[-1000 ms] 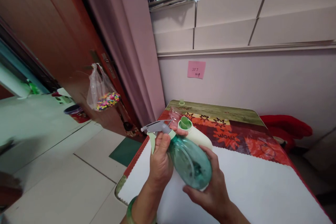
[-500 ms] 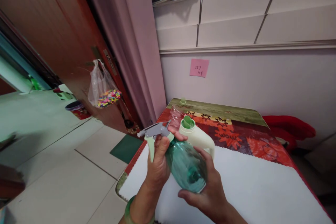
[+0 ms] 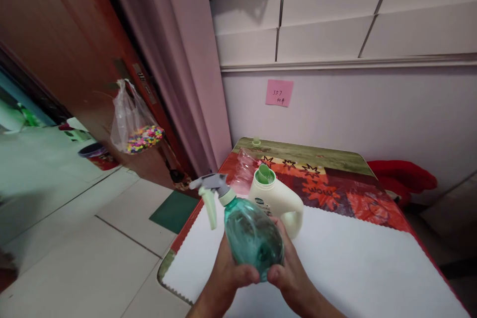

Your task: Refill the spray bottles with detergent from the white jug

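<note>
A clear green spray bottle [image 3: 250,233] with a grey and pale-green trigger head leans to the left above the table. My left hand [image 3: 229,271] grips its lower left side, the thumb on the near face. On the lower right side, my right hand [image 3: 292,271] is closed round it too, its thumb close to the left one. Both hands' other fingers are mostly hidden behind the bottle. Just beyond it stands a cream jug [image 3: 285,198] with a handle and an uncapped green spout.
A white mat [image 3: 357,263] covers the near part of the table. Crumpled clear plastic [image 3: 242,166] and a small green cap [image 3: 256,142] lie farther back. On the left, a bag of colourful beads [image 3: 143,136] hangs from the door handle.
My left hand has slid from the bottle's neck down to its lower side. The bottle has come slightly left, and the jug's label now shows.
</note>
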Demonstrator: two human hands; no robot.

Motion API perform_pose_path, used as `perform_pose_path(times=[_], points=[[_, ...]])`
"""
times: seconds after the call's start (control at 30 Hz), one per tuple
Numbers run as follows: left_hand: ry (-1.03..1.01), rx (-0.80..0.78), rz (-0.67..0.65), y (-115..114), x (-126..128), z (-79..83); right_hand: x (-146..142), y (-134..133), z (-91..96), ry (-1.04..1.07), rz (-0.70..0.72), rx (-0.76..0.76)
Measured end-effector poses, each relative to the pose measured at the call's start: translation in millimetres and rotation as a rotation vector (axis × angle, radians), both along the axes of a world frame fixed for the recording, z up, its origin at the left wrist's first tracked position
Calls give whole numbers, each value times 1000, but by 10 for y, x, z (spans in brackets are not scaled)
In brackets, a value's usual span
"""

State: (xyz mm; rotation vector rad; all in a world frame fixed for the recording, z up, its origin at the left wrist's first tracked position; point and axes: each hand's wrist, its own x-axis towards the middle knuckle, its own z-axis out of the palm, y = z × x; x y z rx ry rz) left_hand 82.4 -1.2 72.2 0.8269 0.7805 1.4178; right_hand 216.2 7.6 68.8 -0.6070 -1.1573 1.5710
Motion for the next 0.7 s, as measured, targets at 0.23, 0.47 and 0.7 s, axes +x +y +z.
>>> perform_pose_path(times=[0.23,0.47,0.7], points=[[132,-121,344,425,-691,117,399,13,-476,-433,-247,267],[1262,28,569,1682,-1162,306,1022,-67,-669,-676,-536,138],[1695,259,466,1998,-807,92,1085,-50,-770,-728,-654,-11]])
